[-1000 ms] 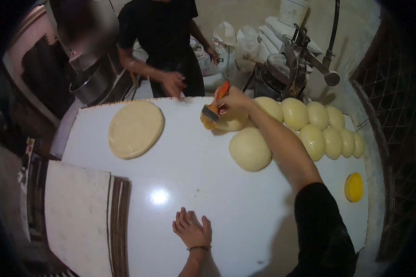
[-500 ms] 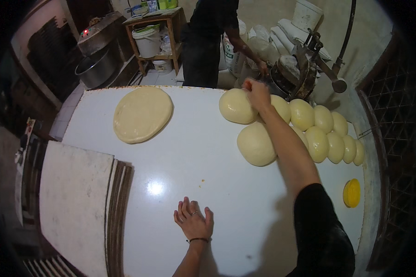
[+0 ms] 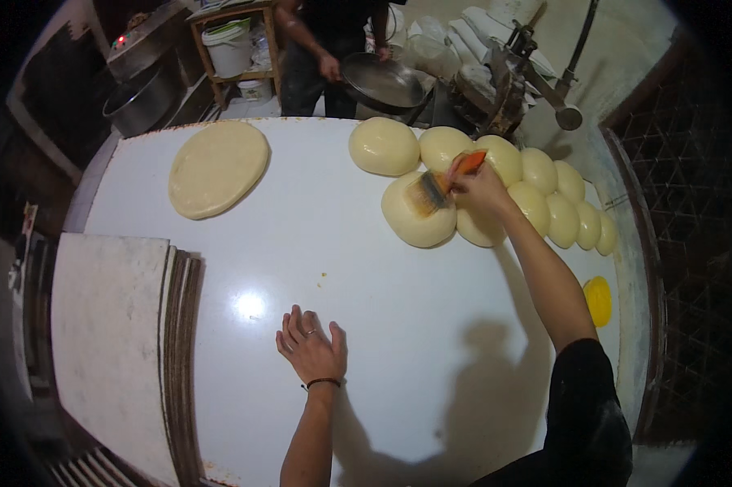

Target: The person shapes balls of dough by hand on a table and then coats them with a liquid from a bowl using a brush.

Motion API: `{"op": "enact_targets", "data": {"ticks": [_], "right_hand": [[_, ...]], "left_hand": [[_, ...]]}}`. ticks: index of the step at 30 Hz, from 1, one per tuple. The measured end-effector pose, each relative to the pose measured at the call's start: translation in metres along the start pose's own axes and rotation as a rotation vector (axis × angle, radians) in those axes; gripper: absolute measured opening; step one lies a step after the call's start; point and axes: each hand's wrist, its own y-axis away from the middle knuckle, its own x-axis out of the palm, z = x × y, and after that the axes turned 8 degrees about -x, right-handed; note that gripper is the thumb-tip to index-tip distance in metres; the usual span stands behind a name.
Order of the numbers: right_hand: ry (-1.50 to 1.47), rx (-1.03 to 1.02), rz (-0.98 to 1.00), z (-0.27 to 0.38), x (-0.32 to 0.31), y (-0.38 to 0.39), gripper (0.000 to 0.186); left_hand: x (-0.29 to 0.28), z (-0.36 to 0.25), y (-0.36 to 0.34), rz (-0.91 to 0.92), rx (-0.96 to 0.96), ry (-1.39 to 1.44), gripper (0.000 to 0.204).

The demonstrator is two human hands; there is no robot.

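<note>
My right hand (image 3: 477, 185) grips the orange handle of a flat pastry brush (image 3: 432, 193). Its bristles rest on top of a round dough ball (image 3: 418, 229) at the near left end of a double row. Glossy dough balls (image 3: 384, 146) sit behind and to the right, most of them touching. My left hand (image 3: 310, 342) lies on the white table (image 3: 366, 325) with fingers spread, holding nothing. At the far left of the table is a wide flattened dough disc (image 3: 220, 170).
A stack of boards (image 3: 110, 341) covers the left side. A yellow bowl (image 3: 598, 301) stands near the right edge. Beyond the table, a co-worker holds a round dark pan (image 3: 382, 81) beside a metal machine (image 3: 504, 81). A mixer bowl (image 3: 142, 101) is at far left.
My right hand has come back from the far dough ball to the nearer one, and the brush now shows. The co-worker now holds a pan. The whole view has shifted somewhat.
</note>
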Motion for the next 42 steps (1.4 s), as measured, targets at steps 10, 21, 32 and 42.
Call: {"op": "enact_targets", "data": {"ticks": [10, 21, 32, 42], "right_hand": [[0.422, -0.16, -0.114, 0.007, -0.007, 0.068, 0.004], [0.34, -0.259, -0.269, -0.032, -0.054, 0.054, 0.003], [0.864, -0.429, -0.224, -0.015, -0.096, 0.007, 0.006], [0.393, -0.232, -0.156, -0.058, -0.191, 0.045, 0.013]], "left_hand": [[-0.014, -0.013, 0.004, 0.026, -0.035, 0.034, 0.049], [0.0, -0.016, 0.012, -0.016, 0.0, 0.003, 0.049], [0.033, -0.079, 0.249, 0.243, 0.107, 0.05, 0.063], [0.032, -0.086, 0.245, 0.08, 0.121, 0.026, 0.052]]}}
